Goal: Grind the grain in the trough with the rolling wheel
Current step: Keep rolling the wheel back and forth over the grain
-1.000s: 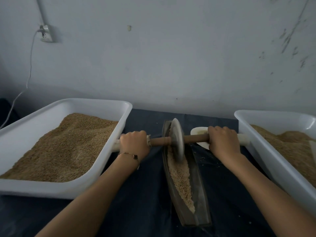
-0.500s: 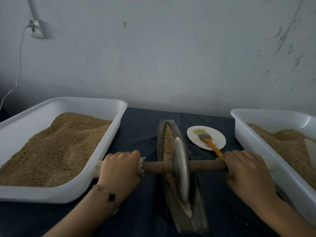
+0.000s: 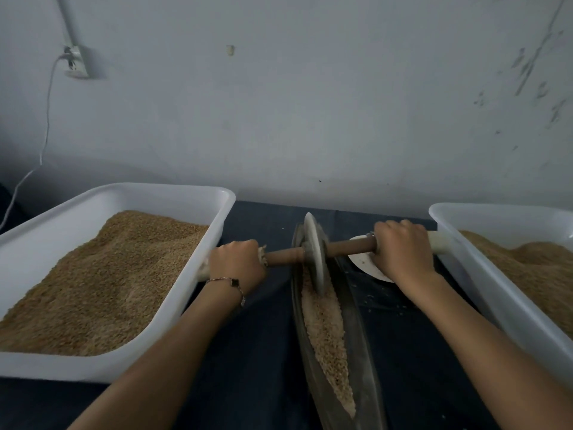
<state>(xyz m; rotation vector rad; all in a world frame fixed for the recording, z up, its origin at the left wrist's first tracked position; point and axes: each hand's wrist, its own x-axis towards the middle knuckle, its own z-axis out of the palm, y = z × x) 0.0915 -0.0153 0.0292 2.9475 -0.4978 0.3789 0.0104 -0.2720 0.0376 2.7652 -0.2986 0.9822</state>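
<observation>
Dark cloth (image 3: 254, 352); both hands (image 3: 237, 265) (image 3: 403, 249) clamp the wheel's (image 3: 314, 252) axle, hiding plate (image 3: 361, 259).

Upright wheel (image 3: 314, 251) in grain-filled trough (image 3: 361, 342)

Two white tubs, left tub (image 3: 214, 240) and right tub (image 3: 459, 268), box in the trough (image 3: 362, 352), leaving only narrow dark-cloth lanes each side; the axle (image 3: 347, 248) spans both lanes at the far end, plate (image 3: 369, 263) blocks far right, wall (image 3: 310, 119) closes the far side.
</observation>
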